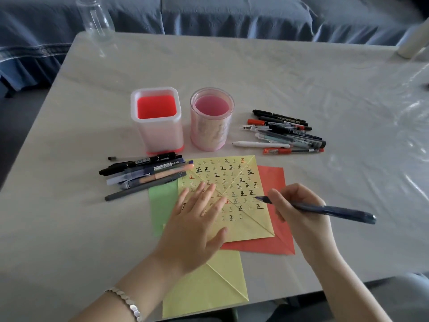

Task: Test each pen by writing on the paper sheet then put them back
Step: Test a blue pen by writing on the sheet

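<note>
While we look down at the bench [325, 77], we see two pots standing side by side past the paper: a square pot [157, 122] with a red bottom and a round pink pot [211, 119]. The left pile of pens [144, 173] lies just in front of the square pot, and some of its pens reach over the top left corner of the paper. The right pile of pens [285, 131] lies beside the round pink pot, apart from the paper. A clear bottle [97, 22] stands at the far left corner.

The yellow paper sheet [234, 177] is full of small marks in rows. It lies on top of a green sheet [162, 201] and a red sheet [274, 177]. A second yellow sheet [209, 289] sticks out near us.

Our left hand [197, 219] lies flat on the yellow paper sheet. Its fingers [204, 191] are straight and spread, and they cover some marks. A silver bracelet [127, 300] is on that wrist.

Our right hand [299, 212] holds a dark blue pen [325, 209], with the fingers curled round it close to the tip. The pen leans back to the right. Its tip is at the right side of the yellow paper sheet, next to the marks. We cannot tell if it touches.
</note>
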Available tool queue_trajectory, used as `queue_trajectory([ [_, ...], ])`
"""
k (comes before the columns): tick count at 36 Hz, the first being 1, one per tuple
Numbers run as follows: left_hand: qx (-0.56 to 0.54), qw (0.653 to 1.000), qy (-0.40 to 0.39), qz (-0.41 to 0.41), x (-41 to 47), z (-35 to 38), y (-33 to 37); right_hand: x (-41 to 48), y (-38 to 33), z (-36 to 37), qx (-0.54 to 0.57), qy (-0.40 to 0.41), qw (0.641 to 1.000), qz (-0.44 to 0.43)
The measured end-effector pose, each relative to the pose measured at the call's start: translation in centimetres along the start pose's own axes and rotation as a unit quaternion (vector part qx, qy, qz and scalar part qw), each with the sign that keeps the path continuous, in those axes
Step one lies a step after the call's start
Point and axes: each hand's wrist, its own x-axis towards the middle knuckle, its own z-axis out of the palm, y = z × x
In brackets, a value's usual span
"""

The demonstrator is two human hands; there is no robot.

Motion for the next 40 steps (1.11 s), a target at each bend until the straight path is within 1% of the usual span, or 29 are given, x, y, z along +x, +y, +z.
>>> queue_trajectory([
  [3, -0.002, 1.000, -0.005, 0.016, 0.1, 0.3, 1.0, 0.0, 0.8, 0.3, 0.023, 0.027, 0.999, -0.002],
  [6, 0.001, 0.999, -0.017, 0.032, 0.1, 0.7, 1.6, 0.2, 1.5, 0.9, 0.028, 0.003, 1.000, -0.002],
  [8, -0.003, 0.999, -0.020, 0.036, 0.1, 0.9, 1.7, 0.3, 2.0, 1.1, 0.020, 0.006, 1.000, 0.003],
  [11, -0.002, 0.999, -0.019, 0.027, 0.2, 1.0, 1.7, 0.3, 2.7, 1.4, 0.010, 0.062, 0.998, 0.009],
  [14, 0.000, 1.000, -0.024, 0.015, 0.3, 1.0, 1.7, 0.2, 3.9, 1.7, -0.016, 0.133, 0.991, -0.006],
  [18, 0.000, 1.000, -0.028, 0.009, 0.2, 0.9, 1.8, 0.3, 4.9, 2.5, -0.053, 0.177, 0.982, -0.034],
  [22, -0.013, 1.000, -0.025, 0.009, 0.2, 0.8, 1.8, 0.2, 5.2, 3.2, -0.065, 0.184, 0.979, -0.057],
  [27, -0.013, 0.999, -0.033, 0.005, 0.2, 0.9, 1.8, 0.1, 5.4, 3.5, -0.081, 0.167, 0.978, -0.097],
  [40, -0.009, 0.999, -0.034, 0.000, 0.3, 0.9, 1.9, 0.1, 5.6, 3.5, -0.092, 0.167, 0.976, -0.107],
])
